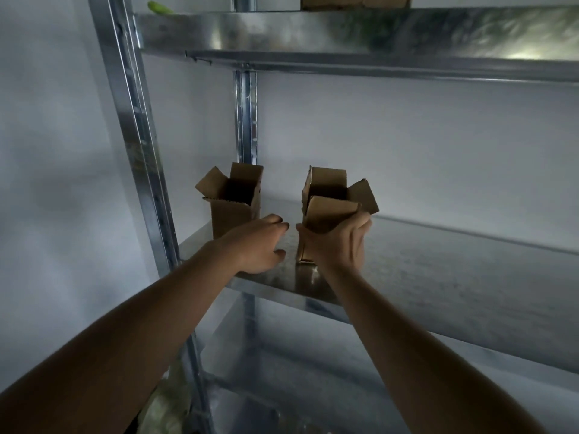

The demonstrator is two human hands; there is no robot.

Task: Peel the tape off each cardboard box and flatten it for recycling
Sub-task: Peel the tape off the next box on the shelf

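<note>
Two small cardboard boxes stand upright on a metal shelf (438,267) of a steel rack, against a pale wall. Both have their top flaps open.

The right hand (336,245) wraps around the right box (332,195) from the front, thumb on the box's left edge and fingers curled around its right side near the top, so its grip is closed on that box. The box's lower end sits at or just above the shelf; whether it touches cannot be told. One front flap folds forward above the hand, and another sticks out to the right.

The left box (233,202) stands just beside the rear upright post (246,120), apart from the right box. The left hand (258,245) reaches in front of its lower part with fingers loosely extended toward the gap between the boxes; its grip is open and holds nothing. Whether it touches the box is unclear.

On the shelf above (344,36) sit the bottom of another cardboard box (355,1) and something green (159,7) at the left end.
</note>
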